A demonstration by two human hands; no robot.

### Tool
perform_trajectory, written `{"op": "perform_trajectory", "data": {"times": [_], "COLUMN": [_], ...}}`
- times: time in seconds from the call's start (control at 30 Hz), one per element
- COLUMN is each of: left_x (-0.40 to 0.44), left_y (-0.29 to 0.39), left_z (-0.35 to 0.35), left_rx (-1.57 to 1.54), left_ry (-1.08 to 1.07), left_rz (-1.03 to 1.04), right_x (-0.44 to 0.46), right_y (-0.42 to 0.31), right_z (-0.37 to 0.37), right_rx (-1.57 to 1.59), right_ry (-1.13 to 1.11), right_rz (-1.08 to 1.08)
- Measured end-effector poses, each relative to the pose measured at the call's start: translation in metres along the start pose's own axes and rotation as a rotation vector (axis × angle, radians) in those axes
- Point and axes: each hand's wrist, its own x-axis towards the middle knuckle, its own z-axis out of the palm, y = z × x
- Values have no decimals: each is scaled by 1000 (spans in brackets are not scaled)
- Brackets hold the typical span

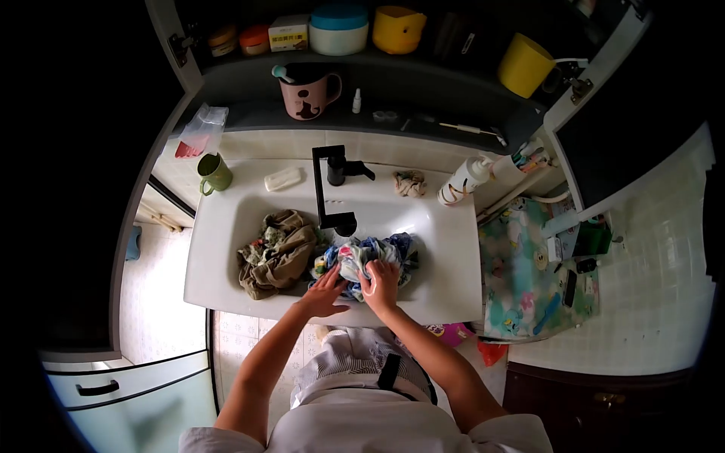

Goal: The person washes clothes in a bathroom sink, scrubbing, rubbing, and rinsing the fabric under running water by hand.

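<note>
A crumpled brown fabric garment [285, 266] lies at the left of the white ceramic sink [433, 291]. Right of it, the left hand [325, 294] has an open grip, fingers extended against the near left side of the bunched blue-and-white patterned cloth [351, 255]. The right hand's [381, 282] grip is closed on the cloth's near part, below the black angular faucet [319, 189]

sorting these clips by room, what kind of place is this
Likely a home bathroom or washroom: clothes lie in a white basin under a black faucet, with a bar of soap on the rim and an open cabinet holding mugs and jars above.
</note>
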Motion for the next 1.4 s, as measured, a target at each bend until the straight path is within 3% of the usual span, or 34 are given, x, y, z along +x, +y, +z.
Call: {"op": "perform_trajectory", "data": {"times": [0.07,0.13,0.2,0.3,0.4,0.47,0.53,0.63,0.73,0.83,1.07,1.23,1.37,1.4], "left_x": [2,14,33,74,96,98,96,92,82,68,81,94,103,107], "left_y": [-9,3,11,29,32,31,29,29,27,19,10,-13,-24,-27], "left_z": [-24,-58,-66,-54,-4,0,4,5,2,4,4,35,34,36], "left_rx": [-396,-535,-504,-395,-335,-415,-400,-395,-392,-362,-355,-544,-546,-521], "left_ry": [-19,115,492,643,468,541,634,651,664,743,623,534,409,462], "left_rz": [-122,-507,-454,-305,-384,-368,-342,-326,-296,-89,-131,-249,-310,-275], "right_x": [-7,-18,-24,-28,-16,-1,24,57,33,16,10,27,33,34], "right_y": [-7,-12,-17,-27,-28,-10,-1,6,15,12,35,34,44,46], "right_z": [-6,-10,-16,-24,-32,-36,-31,-2,37,41,59,64,80,84], "right_rx": [-20,-25,-31,-22,114,357,150,91,-213,-133,-84,-98,-115,-118], "right_ry": [4,-39,-96,-153,-181,-288,13,159,25,-5,-95,-39,-37,-37], "right_rz": [-2,-41,-54,-50,25,250,147,178,71,13,102,143,179,191]}}
